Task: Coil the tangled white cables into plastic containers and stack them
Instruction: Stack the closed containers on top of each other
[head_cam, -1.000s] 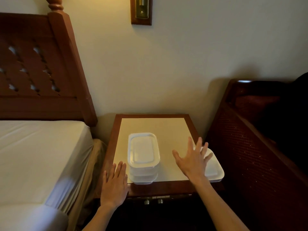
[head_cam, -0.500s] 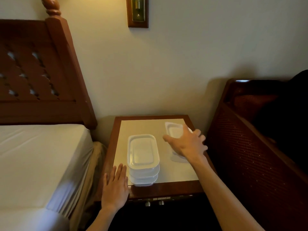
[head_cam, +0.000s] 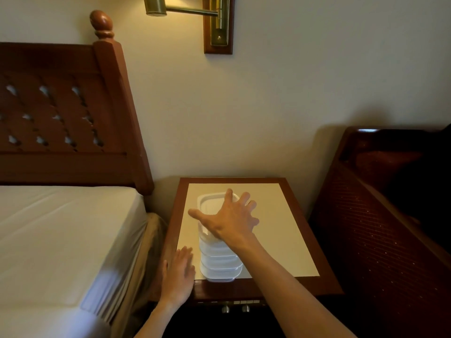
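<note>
Nearest the camera, two bare forearms reach forward from the bottom edge; the left hand (head_cam: 179, 274) lies flat, palm down, on the near left corner of the counter (head_cam: 280, 230), its fingers (head_cam: 185, 256) straight and close together, holding nothing, just beside the base of the stack of white plastic containers (head_cam: 219, 259). Below the counter's front edge, two small metal knobs (head_cam: 235, 308) show in shadow. The stack stands on the pale inlaid top, towards its left side, several lidded containers high; the cables are not visible, and no label or writing can be read on the plastic. The right hand (head_cam: 231, 222) rests on the top container (head_cam: 207, 203), palm down, fingers spread wide apart and thumb stretched out to the left, covering most of its lid; whether the fingertips curl over the far rim cannot be told. To the left lies a bed (head_cam: 61, 240) with a white sheet, and behind it a carved wooden headboard (head_cam: 68, 118) topped by a rounded finial; to the right stands dark wooden furniture (head_cam: 378, 215) with a woven panel. On the cream wall (head_cam: 292, 93) beyond, a brass swing-arm lamp (head_cam: 195, 13) is fixed to a wooden plaque; no brand mark is legible.
</note>
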The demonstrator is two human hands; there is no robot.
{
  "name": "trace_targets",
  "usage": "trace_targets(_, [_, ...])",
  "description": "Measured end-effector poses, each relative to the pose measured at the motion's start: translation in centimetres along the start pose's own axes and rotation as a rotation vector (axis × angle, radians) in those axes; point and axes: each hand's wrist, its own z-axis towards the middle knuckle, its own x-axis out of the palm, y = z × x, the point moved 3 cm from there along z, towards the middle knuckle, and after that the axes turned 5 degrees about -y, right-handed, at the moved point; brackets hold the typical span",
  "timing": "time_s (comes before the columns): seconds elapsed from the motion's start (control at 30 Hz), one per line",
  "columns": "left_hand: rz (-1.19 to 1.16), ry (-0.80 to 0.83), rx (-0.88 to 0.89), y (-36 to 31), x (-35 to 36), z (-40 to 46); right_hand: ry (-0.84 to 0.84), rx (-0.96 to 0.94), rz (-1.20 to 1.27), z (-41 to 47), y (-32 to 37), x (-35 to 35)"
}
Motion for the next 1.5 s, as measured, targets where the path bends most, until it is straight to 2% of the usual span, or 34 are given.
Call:
trace_targets(0.07, [-0.375,-0.201,-0.142,-1.5,-2.5,0.8,-0.026,0.033,0.097,1.1,-1.0,-1.4])
trace_targets(0.1, [-0.471,-0.284,-0.167,-2.9,-4.1,1.2,-0.049,0.061,0.140,1.9,-1.7,-2.1])
trace_targets(0.13, [-0.525,-0.321,-0.168,-4.7,-5.5,1.5,-0.073,0.092,0.179,3.0,-2.4,-2.5])
trace_targets(0.2, [-0.595,-0.290,-0.117,-8.5,-7.4,2.1,-0.091,0.128,0.241,4.7,-3.4,-2.6])
trace_targets(0.3, [-0.473,-0.207,-0.061,-13.0,-8.4,3.1,-0.055,0.093,0.310,6.0,-3.8,-1.1])
trace_targets(0.47, [-0.243,-0.282,0.014,-13.2,-6.9,4.2,-0.070,0.079,0.432,7.1,-4.3,1.0])
trace_targets(0.77, [-0.321,-0.320,-0.022,-12.9,-7.1,4.0,-0.054,0.012,0.665,7.3,-4.3,2.3])
trace_targets(0.9, [-0.392,-0.312,-0.034,-13.0,-7.1,3.9,-0.023,0.003,0.626,7.5,-4.7,2.3])
trace_targets(1.1, [-0.501,-0.201,-0.098,-12.7,-6.4,4.6,-0.036,0.047,0.544,6.8,-4.9,1.0])
trace_targets(1.2, [-0.514,-0.235,-0.090,-12.9,-6.5,4.4,-0.071,0.081,0.329,5.0,-5.0,0.2])
trace_targets(1.3, [-0.498,-0.282,-0.065,-13.0,-6.4,4.2,-0.167,0.021,0.139,2.5,-5.0,0.1])
trace_targets(1.5, [-0.409,-0.342,-0.049,-13.5,-6.7,3.9,-0.164,0.006,0.233,1.8,-5.0,0.5])
